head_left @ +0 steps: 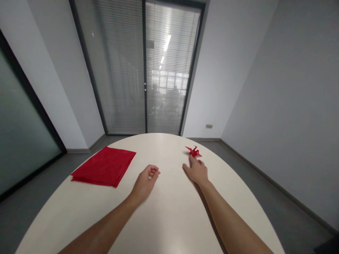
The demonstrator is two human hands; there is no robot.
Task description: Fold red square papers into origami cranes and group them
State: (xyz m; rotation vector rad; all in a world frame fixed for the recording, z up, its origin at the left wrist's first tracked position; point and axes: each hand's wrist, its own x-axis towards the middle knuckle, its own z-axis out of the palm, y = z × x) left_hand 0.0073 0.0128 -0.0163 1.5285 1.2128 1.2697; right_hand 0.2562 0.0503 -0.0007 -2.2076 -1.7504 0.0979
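Note:
A small red folded paper crane stands near the far right side of the round table. My right hand reaches to it, the index finger at its near side, seemingly touching it. The thumb of that hand is spread out to the left, and the other fingers are bent; nothing is gripped. Around the middle of the table is my left hand, its fingers curled in and the thumb close to the fingertips. No object shows in it. To its left lies a stack of red square paper sheets, slightly creased.
The white round table curves away at both sides, and the stack's left corner lies close to its edge. Beyond it is a glass partition with blinds. Grey-white walls stand to the right, with a wall socket low down.

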